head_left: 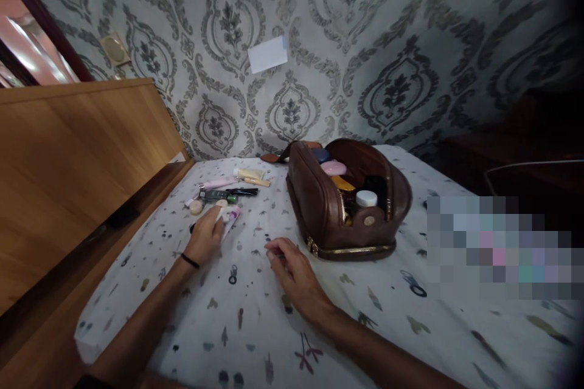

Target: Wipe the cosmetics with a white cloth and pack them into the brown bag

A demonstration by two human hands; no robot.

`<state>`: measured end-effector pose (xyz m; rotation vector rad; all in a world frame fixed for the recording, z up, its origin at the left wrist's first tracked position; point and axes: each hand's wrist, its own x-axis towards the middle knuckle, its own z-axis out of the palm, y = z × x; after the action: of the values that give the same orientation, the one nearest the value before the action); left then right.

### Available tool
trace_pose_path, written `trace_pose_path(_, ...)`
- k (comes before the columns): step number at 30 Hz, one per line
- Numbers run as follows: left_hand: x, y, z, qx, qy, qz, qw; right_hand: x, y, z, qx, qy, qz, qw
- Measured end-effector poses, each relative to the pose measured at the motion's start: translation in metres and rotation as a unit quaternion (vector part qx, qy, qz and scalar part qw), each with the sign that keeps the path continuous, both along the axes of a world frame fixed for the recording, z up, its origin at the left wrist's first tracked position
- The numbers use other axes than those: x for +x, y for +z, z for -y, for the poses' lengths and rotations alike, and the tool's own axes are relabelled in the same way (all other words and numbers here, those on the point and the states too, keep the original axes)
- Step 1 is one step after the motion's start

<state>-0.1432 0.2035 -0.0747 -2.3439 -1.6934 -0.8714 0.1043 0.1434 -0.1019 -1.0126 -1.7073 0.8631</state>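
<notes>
My left hand, with a dark band at the wrist, is closed on a white and pink tube low over the patterned sheet. Just beyond it lies a group of cosmetics: a dark green tube, a black slim item, a pink tube, a pale yellow tube and a small round beige item. My right hand hovers near the sheet's middle, fingers loosely bent and apart, with nothing visible in it. To its upper right stands an unzipped brown toiletry bag.
Inside the bag are a white-lidded jar, a pink rounded item and an orange one. A wooden board borders the left side. Behind is a patterned wall. A blurred-out patch covers the right.
</notes>
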Motion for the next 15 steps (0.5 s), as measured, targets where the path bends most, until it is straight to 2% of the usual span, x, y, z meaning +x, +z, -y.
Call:
trace_pose_path(3, -0.024, 0.017, -0.02, -0.012, 0.068, -0.015, 0.997, -0.001, -0.001, -0.001, -0.003, 0.003, 0.0, 1.0)
trace_pose_path(8, -0.06, 0.05, -0.079, -0.03, 0.152, -0.03, 0.987, -0.001, -0.001, 0.0, 0.005, -0.001, 0.006, 1.0)
trace_pose_path(11, -0.063, 0.059, -0.114, -0.059, 0.165, -0.044, 0.984, -0.002, 0.0, 0.002, 0.006, 0.003, 0.019, 1.0)
trace_pose_path(15, -0.053, 0.058, -0.147, -0.133, 0.132, -0.079, 0.979, -0.003, 0.002, 0.005, 0.011, -0.01, 0.024, 1.0)
